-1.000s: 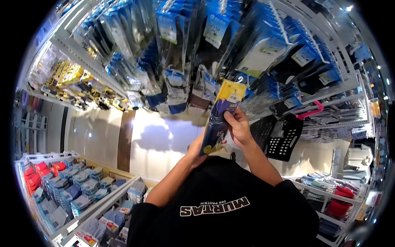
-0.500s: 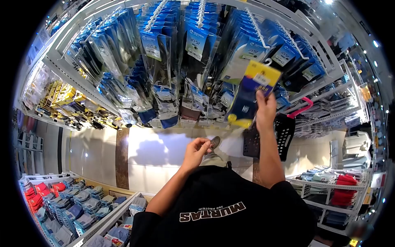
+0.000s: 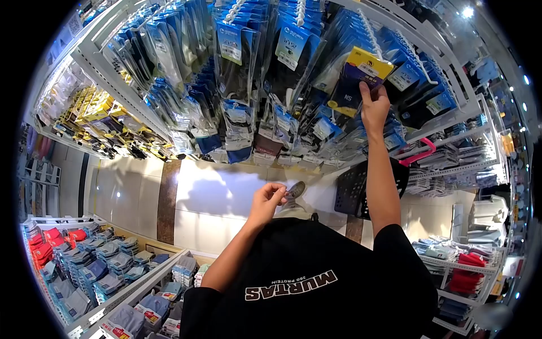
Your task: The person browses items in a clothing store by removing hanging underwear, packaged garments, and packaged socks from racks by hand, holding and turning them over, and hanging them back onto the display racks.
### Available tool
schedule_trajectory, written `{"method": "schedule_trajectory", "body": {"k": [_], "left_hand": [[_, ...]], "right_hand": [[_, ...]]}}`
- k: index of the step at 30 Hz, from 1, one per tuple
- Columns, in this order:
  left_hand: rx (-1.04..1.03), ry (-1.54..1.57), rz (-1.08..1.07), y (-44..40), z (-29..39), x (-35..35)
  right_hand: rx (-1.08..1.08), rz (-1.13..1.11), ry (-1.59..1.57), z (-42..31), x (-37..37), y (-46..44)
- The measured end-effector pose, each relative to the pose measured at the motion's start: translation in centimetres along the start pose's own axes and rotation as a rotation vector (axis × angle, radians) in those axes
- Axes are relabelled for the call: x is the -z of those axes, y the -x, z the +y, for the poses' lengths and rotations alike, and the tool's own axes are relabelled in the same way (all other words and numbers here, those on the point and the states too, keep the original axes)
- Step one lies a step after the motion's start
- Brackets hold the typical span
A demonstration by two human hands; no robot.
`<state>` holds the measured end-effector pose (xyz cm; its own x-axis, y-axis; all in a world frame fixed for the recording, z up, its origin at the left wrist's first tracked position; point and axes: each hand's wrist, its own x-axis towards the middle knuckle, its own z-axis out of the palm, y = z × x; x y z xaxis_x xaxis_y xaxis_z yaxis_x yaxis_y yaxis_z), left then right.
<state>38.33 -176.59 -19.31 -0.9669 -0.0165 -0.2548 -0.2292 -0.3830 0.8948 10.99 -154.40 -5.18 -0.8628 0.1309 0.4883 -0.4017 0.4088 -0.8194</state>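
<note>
My right hand (image 3: 374, 108) is closed on the lower right edge of a flat yellow and navy packet (image 3: 350, 96) with a white label on its yellow top. The packet is held up against the hanging rows, in front of a clear packet (image 3: 328, 76) with a blue header. A white hook (image 3: 370, 35) reaches down just above its top edge. Low over the floor in front of my body, my left hand (image 3: 267, 202) has its fingers curled in with the tips together. Whatever may be between those fingertips is too small to make out.
More blue-headed packets (image 3: 231, 45) hang on the white rack (image 3: 107, 85). Yellow-tagged packs (image 3: 96, 107) hang at left. A black perforated basket (image 3: 353, 192) with a pink handle (image 3: 422, 151) stands below my right arm. Folded goods fill the bins (image 3: 107, 260) behind left.
My right hand has moved up and forward with the packet, closer to the hanging rows. My left hand stays almost in place. The view has shifted slightly.
</note>
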Motion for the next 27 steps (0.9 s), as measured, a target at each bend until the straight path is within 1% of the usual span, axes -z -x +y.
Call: {"method": "schedule_trajectory", "body": {"k": [3, 8, 11, 12, 15, 16, 19, 20, 22, 25, 27], "left_hand": [[0.029, -0.019, 0.015, 0.2, -0.3, 0.2], [0.054, -0.031, 0.012, 0.3, -0.8, 0.3], [0.058, -0.032, 0.003, 0.4, -1.0, 0.4], [0.057, -0.03, 0.001, 0.4, -1.0, 0.5], [0.073, -0.025, 0.001, 0.4, -1.3, 0.9], [0.079, -0.028, 0.005, 0.5, -1.4, 1.0], [0.094, -0.033, 0.01, 0.7, -1.6, 1.1], [0.094, -0.033, 0.005, 0.7, -1.7, 1.2], [0.092, -0.036, -0.003, 0.6, -1.8, 1.0], [0.09, -0.049, -0.005, 0.6, -1.7, 1.0], [0.089, -0.062, -0.008, 0.6, -1.7, 1.2]], "right_hand": [[0.044, -0.003, 0.046, 0.0, -0.4, 1.3], [-0.065, 0.025, -0.073, 1.4, -1.3, 3.4], [-0.038, -0.005, -0.196, 2.7, -1.3, 5.2], [-0.06, -0.017, -0.003, 3.6, -1.0, 5.8], [-0.204, -0.081, 0.001, 3.8, -0.7, 8.7], [-0.214, -0.079, -0.203, 6.4, -1.1, 9.6], [-0.283, -0.151, -0.028, 7.4, -1.3, 11.1], [-0.217, -0.184, 0.161, 9.1, -1.2, 11.3], [-0.314, -0.229, 0.082, 12.3, -1.4, 11.8], [-0.396, -0.262, 0.017, 12.2, -1.3, 12.3], [-0.431, -0.26, -0.016, 10.5, -0.9, 12.6]]}}
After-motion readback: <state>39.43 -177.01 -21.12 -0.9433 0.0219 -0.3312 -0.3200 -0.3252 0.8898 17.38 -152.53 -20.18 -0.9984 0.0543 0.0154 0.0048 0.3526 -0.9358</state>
